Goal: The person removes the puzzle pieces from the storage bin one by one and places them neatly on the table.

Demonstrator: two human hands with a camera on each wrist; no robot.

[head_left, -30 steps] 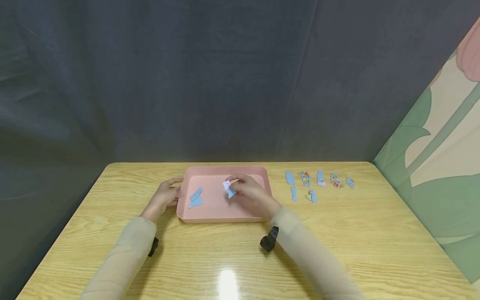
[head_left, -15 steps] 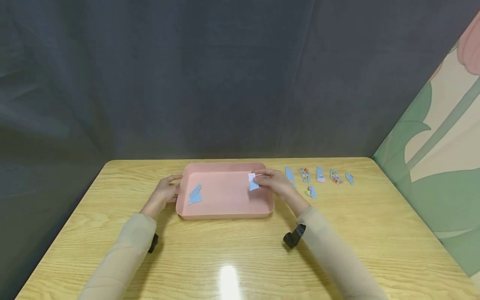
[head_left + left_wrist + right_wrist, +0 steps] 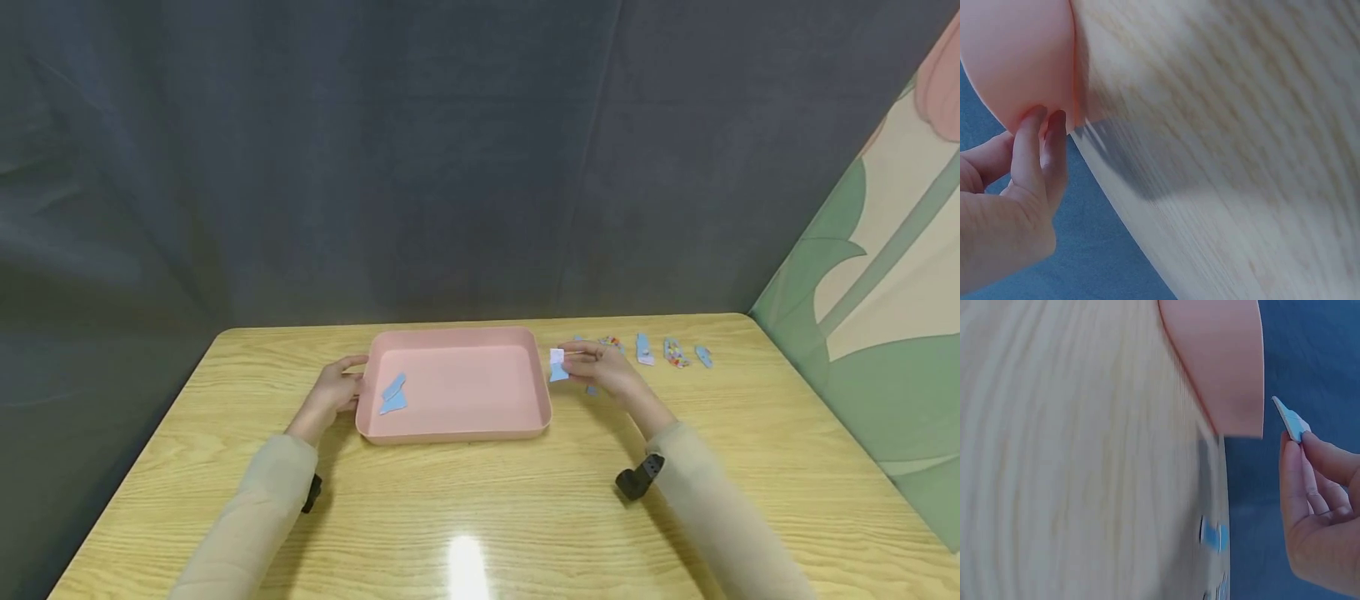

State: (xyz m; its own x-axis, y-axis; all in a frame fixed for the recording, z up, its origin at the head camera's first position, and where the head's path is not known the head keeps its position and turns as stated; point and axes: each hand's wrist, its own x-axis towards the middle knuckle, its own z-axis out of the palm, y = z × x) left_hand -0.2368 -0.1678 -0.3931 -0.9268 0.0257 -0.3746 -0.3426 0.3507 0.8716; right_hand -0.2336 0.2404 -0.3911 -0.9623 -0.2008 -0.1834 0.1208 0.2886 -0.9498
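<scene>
Just right of the tray in the head view, my right hand (image 3: 603, 369) pinches a flat blue-and-white puzzle piece (image 3: 557, 365) in the air. The right wrist view shows thumb and fingertips gripping one end of this puzzle piece (image 3: 1292, 422), above the tabletop. My left hand (image 3: 335, 390) rests against the left end of the pink tray (image 3: 453, 437). Up close in the left wrist view, two fingertips of the left hand (image 3: 1022, 169) touch the tray's outer wall (image 3: 1035, 69). Two light-blue pieces (image 3: 393, 403) lie together inside the tray on the left.
Right of the tray, several puzzle pieces lie on the wooden table (image 3: 375, 517), including a blue-and-pink piece (image 3: 645, 350), a multicoloured piece (image 3: 676, 353) and a small blue piece (image 3: 703, 356). My right hand partly covers others. A dark curtain (image 3: 420, 167) hangs behind.
My right hand has carried the blue-and-white puzzle piece rightward, from over the tray to beyond its right wall. The left hand has stayed at the tray's left end.
</scene>
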